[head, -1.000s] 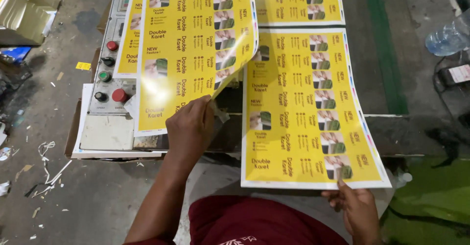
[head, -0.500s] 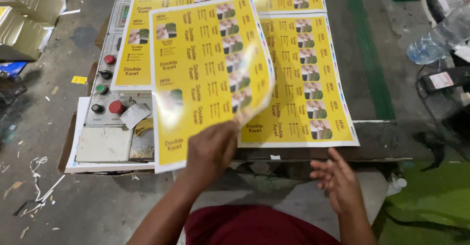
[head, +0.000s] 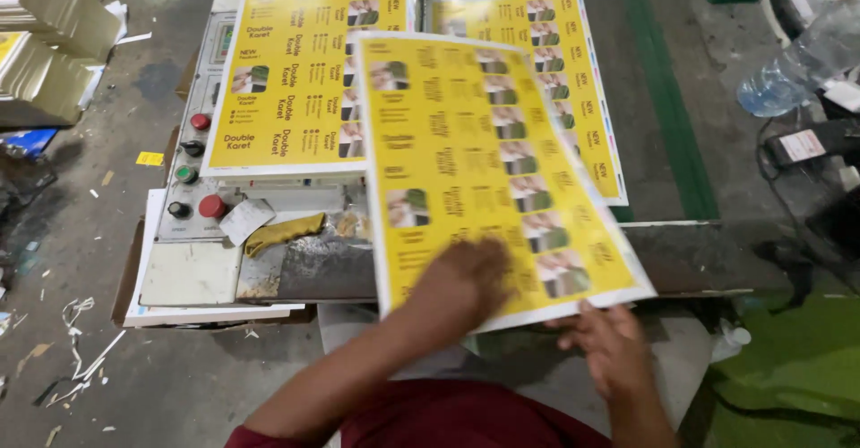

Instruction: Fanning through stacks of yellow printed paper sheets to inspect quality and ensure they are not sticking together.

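Observation:
A large glossy yellow printed sheet (head: 484, 161) with rows of small product pictures lies tilted over the machine table, its near edge over the table's front. My left hand (head: 461, 282) presses flat on its near left part. My right hand (head: 609, 345) grips the sheet's near right edge from below, fingers curled under it. Beneath it lie two more yellow sheets, one on the left (head: 296, 81) and one on the right (head: 573, 72).
A control panel (head: 193, 170) with red, green and black buttons sits left of the sheets, with a yellow rag (head: 282, 231) beside it. A clear plastic bottle (head: 793, 72) lies at right. Stacked cartons (head: 40, 54) stand far left. Scraps litter the floor.
The lifted sheet has swung from the left stack to the right and come down nearly flat. My right hand has taken hold of its near edge; my left hand now presses on top.

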